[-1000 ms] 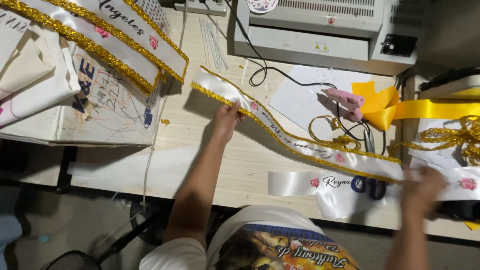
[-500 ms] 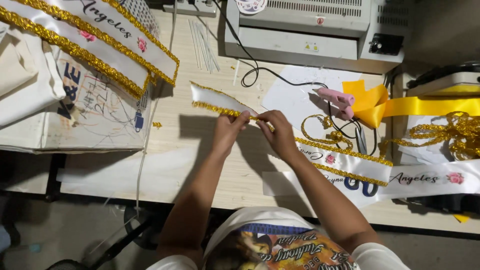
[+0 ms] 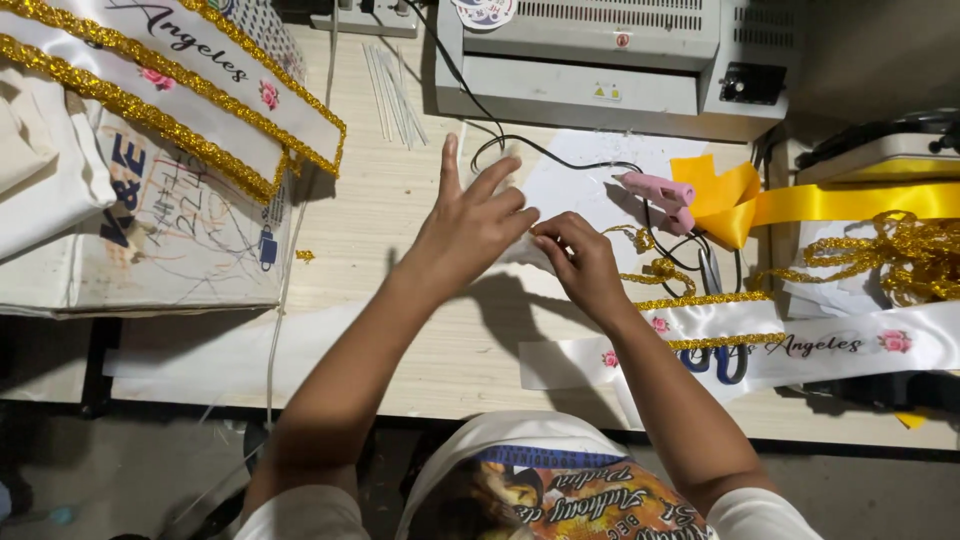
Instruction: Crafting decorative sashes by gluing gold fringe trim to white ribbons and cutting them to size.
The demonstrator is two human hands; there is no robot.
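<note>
Since half a second ago our hands have shifted toward the back of the worktop (image 3: 400, 240), and the gold-edged end of the sash that lay spread to the left of them no longer shows there.

Our left hand (image 3: 470, 225) is spread, fingers fanned and lifted, gripping nothing that we can see; its fingertips meet our right hand (image 3: 580, 262). That hand is curled, thumb and fingers pinched together where the hands meet, but we cannot tell what it nips, since the knuckles hide it.

We see the sash (image 3: 770, 335) run from under our right wrist across to the right edge of the worktop: a smooth, glossy white satin band, flat, with rough glittery gold trim along its upper edge, small pink printed roses and dark script lettering. Part of it lies over the blue handles of the scissors (image 3: 720, 362).

Behind our hands lies a sheet of white paper (image 3: 570, 180) with a pink glue gun (image 3: 658, 190) on it, its black cord looping back. A stiff yellow ribbon (image 3: 800, 203) runs off to the right, with loose, crinkled gold trim (image 3: 890, 250) beside it. At the back edge stands a boxy grey laminator (image 3: 600, 60).
</note>
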